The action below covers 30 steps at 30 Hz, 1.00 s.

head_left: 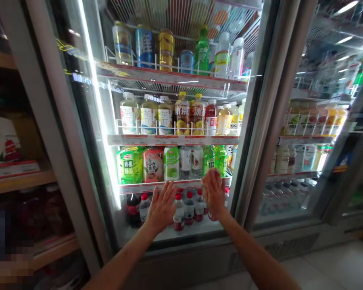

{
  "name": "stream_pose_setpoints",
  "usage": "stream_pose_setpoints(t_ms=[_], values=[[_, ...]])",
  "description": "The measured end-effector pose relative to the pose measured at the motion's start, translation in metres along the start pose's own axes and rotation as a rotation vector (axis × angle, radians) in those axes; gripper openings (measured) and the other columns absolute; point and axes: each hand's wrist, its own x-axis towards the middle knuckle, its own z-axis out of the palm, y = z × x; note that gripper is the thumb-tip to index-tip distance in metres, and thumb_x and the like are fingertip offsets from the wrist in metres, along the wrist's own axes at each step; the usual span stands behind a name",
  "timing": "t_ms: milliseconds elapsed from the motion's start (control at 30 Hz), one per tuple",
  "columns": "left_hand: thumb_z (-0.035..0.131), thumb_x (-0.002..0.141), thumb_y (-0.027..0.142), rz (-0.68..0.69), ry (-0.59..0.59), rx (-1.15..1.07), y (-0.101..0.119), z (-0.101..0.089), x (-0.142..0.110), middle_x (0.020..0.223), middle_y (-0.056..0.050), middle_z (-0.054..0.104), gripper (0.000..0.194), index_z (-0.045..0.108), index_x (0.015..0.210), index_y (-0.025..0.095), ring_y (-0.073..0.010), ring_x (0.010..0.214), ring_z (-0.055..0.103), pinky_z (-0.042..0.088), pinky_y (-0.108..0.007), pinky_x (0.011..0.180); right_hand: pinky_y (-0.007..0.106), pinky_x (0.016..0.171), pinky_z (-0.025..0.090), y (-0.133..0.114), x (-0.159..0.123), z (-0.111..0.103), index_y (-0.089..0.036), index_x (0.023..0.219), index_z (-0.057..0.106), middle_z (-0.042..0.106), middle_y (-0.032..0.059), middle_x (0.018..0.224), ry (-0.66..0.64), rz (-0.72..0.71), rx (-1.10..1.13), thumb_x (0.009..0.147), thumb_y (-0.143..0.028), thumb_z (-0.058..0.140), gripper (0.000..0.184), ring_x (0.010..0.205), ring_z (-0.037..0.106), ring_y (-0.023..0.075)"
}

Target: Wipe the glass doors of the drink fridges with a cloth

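Both my hands reach toward a lit drinks cooler (245,137). My left hand (162,206) is held up with its fingers stretched out and nothing in it, in front of red-capped bottles (178,215) on the bottom level. My right hand (214,192), slightly blurred, is raised with fingers extended and shows nothing in its grasp. Just above it stand green bottles (220,158), partly covered by the fingertips. On that same shelf are a green tea bottle (130,166), a red tea bottle (153,166) and a light-green bottle (171,164). Whether either hand touches glass I cannot tell.
Tea and juice bottles (181,114) line the middle shelf behind a wire rail. Cans (166,48) and more bottles occupy the top shelf. A metal door frame (269,104) separates a second cooler section on the right. Wooden shelves (27,181) stand at left.
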Motion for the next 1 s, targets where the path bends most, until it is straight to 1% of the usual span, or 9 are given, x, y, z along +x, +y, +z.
stream_pose_setpoints(t_ms=[100, 267, 400, 467, 633, 667, 767, 833, 1000], values=[[0.046, 0.085, 0.029, -0.027, -0.011, 0.033, -0.012, -0.005, -0.014, 0.142, -0.012, 0.039, 0.052, 0.041, 0.134, 0.013, -0.0240, 0.136, 0.028, 0.009, -0.046, 0.115, 0.051, 0.114, 0.011, -0.032, -0.014, 0.005, -0.027, 0.141, 0.030, 0.037, 0.0055, 0.145, -0.097, -0.206, 0.067, 0.082, -0.015, 0.047, 0.062, 0.140, 0.017, 0.0205], [0.047, 0.084, 0.030, -0.098, -0.039, 0.078, -0.033, -0.015, -0.034, 0.143, -0.013, 0.037, 0.052, 0.041, 0.133, 0.012, -0.0251, 0.135, 0.029, 0.010, -0.047, 0.114, 0.053, 0.113, 0.009, -0.063, 0.005, 0.013, -0.019, 0.141, 0.031, 0.037, 0.0106, 0.145, -0.006, -0.016, 0.075, 0.084, -0.017, 0.044, 0.058, 0.141, 0.012, 0.0236], [0.048, 0.083, 0.029, -0.125, -0.063, 0.095, -0.049, -0.023, -0.054, 0.142, -0.012, 0.039, 0.053, 0.041, 0.133, 0.014, -0.0243, 0.135, 0.031, 0.012, -0.046, 0.114, 0.047, 0.115, 0.006, -0.096, -0.003, 0.017, -0.026, 0.136, 0.039, 0.044, 0.0026, 0.141, -0.161, -0.384, 0.165, 0.084, -0.014, 0.045, 0.054, 0.139, 0.020, 0.0180], [0.047, 0.084, 0.027, -0.152, -0.074, 0.123, -0.059, -0.028, -0.064, 0.142, -0.013, 0.038, 0.052, 0.040, 0.134, 0.014, -0.0245, 0.135, 0.031, 0.014, -0.048, 0.113, 0.047, 0.115, 0.003, -0.108, 0.004, 0.017, -0.029, 0.136, 0.039, 0.044, 0.0011, 0.141, -0.213, -0.460, 0.189, 0.085, -0.015, 0.045, 0.054, 0.138, 0.025, 0.0172], [0.044, 0.085, 0.024, -0.240, -0.088, 0.167, -0.081, -0.040, -0.079, 0.144, -0.015, 0.034, 0.053, 0.035, 0.137, 0.012, -0.0271, 0.136, 0.027, 0.020, -0.052, 0.110, 0.053, 0.113, 0.000, -0.140, 0.040, 0.021, -0.023, 0.141, 0.031, 0.035, 0.0067, 0.146, -0.125, -0.192, 0.172, 0.086, -0.018, 0.044, 0.057, 0.141, 0.015, 0.0234], [0.043, 0.085, 0.023, -0.245, -0.087, 0.172, -0.085, -0.042, -0.082, 0.144, -0.015, 0.034, 0.054, 0.034, 0.138, 0.012, -0.0272, 0.136, 0.027, 0.020, -0.052, 0.110, 0.052, 0.114, 0.001, -0.148, 0.040, 0.023, -0.022, 0.140, 0.033, 0.034, 0.0059, 0.146, -0.119, -0.243, 0.178, 0.086, -0.017, 0.043, 0.055, 0.141, 0.014, 0.0229], [0.043, 0.085, 0.022, -0.255, -0.082, 0.205, -0.097, -0.047, -0.092, 0.144, -0.015, 0.034, 0.058, 0.028, 0.140, 0.013, -0.0272, 0.136, 0.027, 0.019, -0.052, 0.110, 0.045, 0.116, 0.007, -0.170, 0.029, 0.030, -0.022, 0.136, 0.040, 0.036, 0.0028, 0.146, -0.153, -0.592, 0.229, 0.086, -0.014, 0.042, 0.051, 0.140, 0.017, 0.0182], [0.043, 0.085, 0.022, -0.280, -0.073, 0.236, -0.108, -0.052, -0.099, 0.145, -0.016, 0.032, 0.060, 0.025, 0.141, 0.013, -0.0278, 0.136, 0.026, 0.019, -0.053, 0.110, 0.044, 0.116, 0.010, -0.183, 0.030, 0.034, -0.021, 0.136, 0.039, 0.036, 0.0033, 0.146, -0.168, -0.693, 0.252, 0.086, -0.014, 0.042, 0.051, 0.139, 0.020, 0.0170], [0.042, 0.087, 0.025, -0.380, -0.064, 0.272, -0.133, -0.064, -0.113, 0.147, -0.016, 0.028, 0.061, 0.021, 0.143, 0.013, -0.0281, 0.137, 0.025, 0.019, -0.053, 0.110, 0.053, 0.114, 0.003, -0.218, 0.050, 0.046, -0.020, 0.138, 0.036, 0.032, 0.0038, 0.148, -0.119, -0.468, 0.244, 0.088, -0.017, 0.041, 0.051, 0.140, 0.016, 0.0236]])
